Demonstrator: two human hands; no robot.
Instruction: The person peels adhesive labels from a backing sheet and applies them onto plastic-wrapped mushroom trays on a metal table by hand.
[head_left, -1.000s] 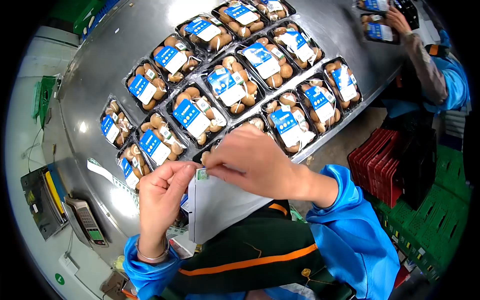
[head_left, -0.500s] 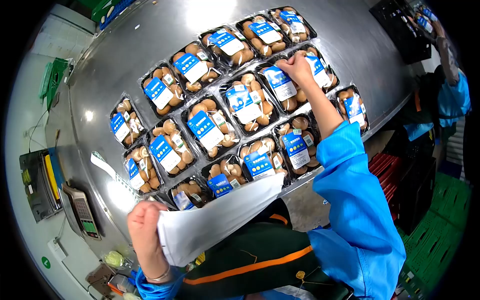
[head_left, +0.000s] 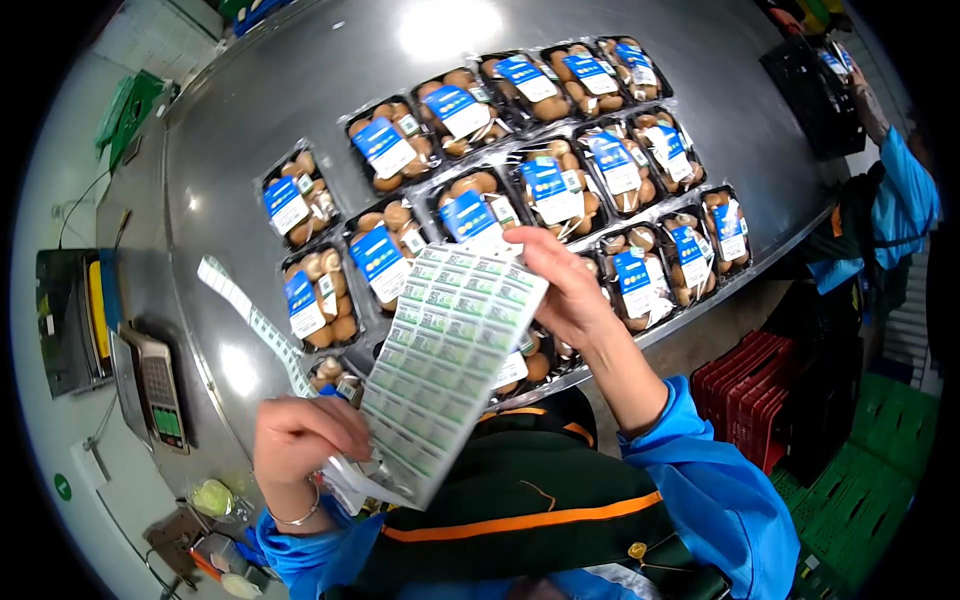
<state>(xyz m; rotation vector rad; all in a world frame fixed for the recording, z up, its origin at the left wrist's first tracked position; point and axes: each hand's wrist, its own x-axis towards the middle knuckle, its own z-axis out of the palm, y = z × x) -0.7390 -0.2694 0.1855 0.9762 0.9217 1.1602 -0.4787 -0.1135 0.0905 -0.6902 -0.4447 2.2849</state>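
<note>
A white sheet of small green-printed stickers (head_left: 445, 350) is stretched between my hands, its printed face toward me. My left hand (head_left: 308, 440) has its fingers closed on the sheet's lower left part, which curls there. My right hand (head_left: 575, 290) grips the upper right corner. Beyond the sheet lie several black trays of brown mushrooms in clear film, with blue and white labels, such as one tray (head_left: 405, 160) at the back and another (head_left: 335, 325) on the left. The sheet and hands hide some of the nearer trays.
The trays rest on a steel table (head_left: 250, 110). A loose strip of stickers (head_left: 262, 325) lies left of them. At the left stands a scale (head_left: 160, 400). Right of the table are red crates (head_left: 745, 385), green crates (head_left: 860, 480) and a co-worker's blue sleeve (head_left: 905, 200).
My right hand has come back from a mushroom tray at the rear to the sheet's corner. The sheet has turned from its white back to its printed face, and the view has shifted.
</note>
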